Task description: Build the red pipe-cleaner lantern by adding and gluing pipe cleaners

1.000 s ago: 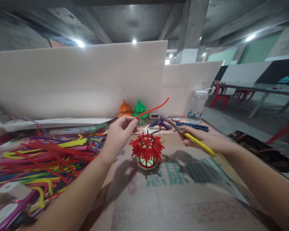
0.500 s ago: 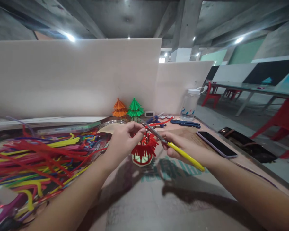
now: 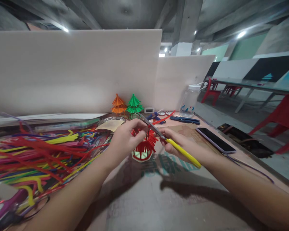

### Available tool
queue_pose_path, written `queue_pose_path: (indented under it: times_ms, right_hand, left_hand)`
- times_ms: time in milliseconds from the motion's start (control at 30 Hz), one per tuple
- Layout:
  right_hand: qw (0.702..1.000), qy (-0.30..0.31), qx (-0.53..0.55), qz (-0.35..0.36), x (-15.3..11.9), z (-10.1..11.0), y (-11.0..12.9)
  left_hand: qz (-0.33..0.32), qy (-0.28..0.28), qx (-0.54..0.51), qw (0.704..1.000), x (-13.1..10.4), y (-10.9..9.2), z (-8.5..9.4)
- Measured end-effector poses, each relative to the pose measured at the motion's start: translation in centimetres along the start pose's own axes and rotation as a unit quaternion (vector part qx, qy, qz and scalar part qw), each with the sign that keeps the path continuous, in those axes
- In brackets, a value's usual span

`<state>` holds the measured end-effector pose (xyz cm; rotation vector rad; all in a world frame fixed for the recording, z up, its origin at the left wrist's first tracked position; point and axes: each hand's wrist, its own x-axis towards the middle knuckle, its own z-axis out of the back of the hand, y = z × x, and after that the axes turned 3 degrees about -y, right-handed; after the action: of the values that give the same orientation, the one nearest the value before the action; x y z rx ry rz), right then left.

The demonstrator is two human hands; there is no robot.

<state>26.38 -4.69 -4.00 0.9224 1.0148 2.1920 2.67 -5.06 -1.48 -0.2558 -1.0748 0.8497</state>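
Observation:
My right hand (image 3: 174, 141) is closed on yellow-handled scissors (image 3: 181, 151), whose blades point up and left toward my left hand. A red fuzzy strip (image 3: 163, 118) passes by the blades. My left hand (image 3: 131, 134) is closed in a pinch beside the blades; what lies between its fingertips is too small to make out. Just below both hands stands a red fringed model (image 3: 144, 146) on a pale base, its upper part partly hidden by my left fingers. Behind it are an orange tiered model (image 3: 118, 104) and a green one (image 3: 134, 105).
Many coloured fuzzy strips (image 3: 45, 150) cover the left of the table. A round clear dish (image 3: 110, 122) sits behind my left hand. Toward the right are a water bottle (image 3: 189, 101), dark blue pliers (image 3: 185, 120) and a phone (image 3: 215, 140). A pale panel (image 3: 74, 73) rises behind.
The view has shifted slightly, so most things appear a little higher. The scissors and both hands keep nearly the same position over the red model.

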Motion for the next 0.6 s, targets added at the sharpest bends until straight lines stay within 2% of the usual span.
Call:
queue_pose_path:
  times_ms: [300, 600]
  right_hand:
    - [0.998, 0.036, -0.036, 0.037, 0.0, 0.2, 1.5]
    - [1.000, -0.001, -0.007, 0.006, -0.1, -0.7, 1.0]
  left_hand:
    - [0.000, -0.007, -0.012, 1.000, -0.1, 0.1, -0.1]
    - [-0.005, -0.012, 0.009, 1.000, -0.1, -0.2, 0.1]
